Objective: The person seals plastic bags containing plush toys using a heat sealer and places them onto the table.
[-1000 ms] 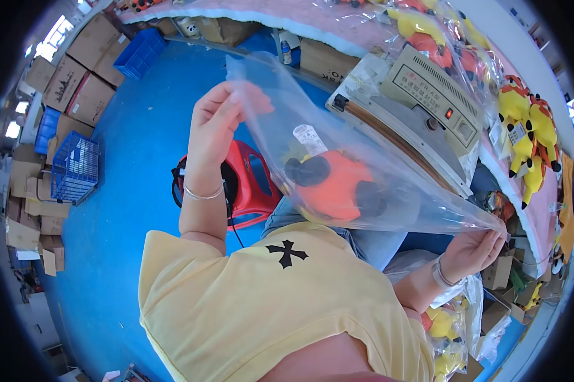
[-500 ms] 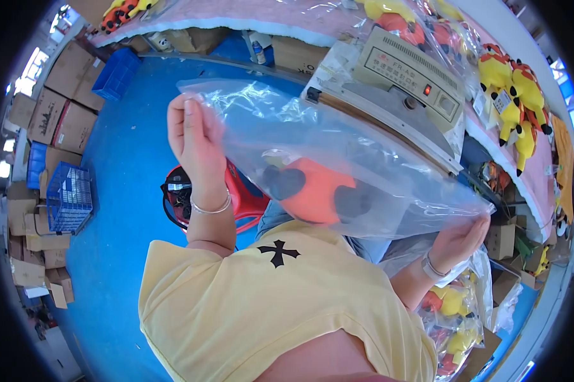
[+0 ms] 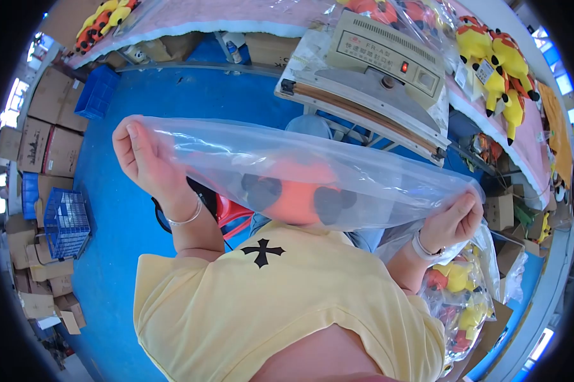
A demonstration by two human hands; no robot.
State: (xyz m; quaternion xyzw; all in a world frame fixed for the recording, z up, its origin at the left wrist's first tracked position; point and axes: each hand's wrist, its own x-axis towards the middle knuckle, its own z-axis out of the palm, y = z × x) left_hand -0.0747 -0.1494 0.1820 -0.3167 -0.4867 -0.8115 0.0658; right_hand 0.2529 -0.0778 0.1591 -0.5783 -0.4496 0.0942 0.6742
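A clear plastic bag (image 3: 389, 172) is stretched wide between my two hands, in front of my body. My left hand (image 3: 143, 159) pinches its left top corner. The right top corner is gripped by the closed fingers of my right hand (image 3: 456, 221). Inside the bag, seen hazily through the film, lies an orange-red plush toy (image 3: 293, 194) with two dark patches. Beyond the bag's upper edge stands a foot-pedal sealing machine (image 3: 389, 57) with a red lit switch, apart from the bag.
Several yellow and orange plush toys (image 3: 497, 60) lie on the pink-covered table (image 3: 249, 22). Bagged plush toys (image 3: 459, 280) are at my right side. A red stool (image 3: 233, 213) is by my left arm. Cardboard boxes (image 3: 48, 146) and a blue wire basket (image 3: 67, 223) line the left.
My left hand has moved left and down, and my right hand slightly left. The bag is now pulled straighter and hangs lower, away from the sealing machine.
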